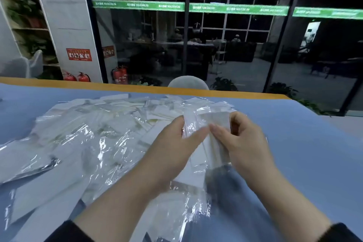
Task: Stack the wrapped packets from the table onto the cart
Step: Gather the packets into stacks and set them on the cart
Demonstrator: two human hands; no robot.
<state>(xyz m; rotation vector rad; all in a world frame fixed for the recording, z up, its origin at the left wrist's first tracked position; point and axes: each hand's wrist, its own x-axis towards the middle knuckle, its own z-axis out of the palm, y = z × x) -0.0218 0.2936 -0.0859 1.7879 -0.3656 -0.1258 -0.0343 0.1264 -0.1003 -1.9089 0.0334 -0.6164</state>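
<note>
Both hands are on a small bundle of packets (206, 124) held just above the surface (304, 143): left hand (172, 143) pinches its left edge, fingers curled round it, right hand (243, 141) grips the right side, fingertips pressing the front face. The rest of the wrapped packets (88, 139) lie in a loose, overlapping heap spread across the left and middle of the blue surface. Cart not in view. Judging by looks: thin, light, floppy, glossy film over flat white inserts, so slippery against each other; the bundle likely fans out if held by one corner. Best hold: squeeze across the flat faces mid-length, edges squared first, both sides supported.
</note>
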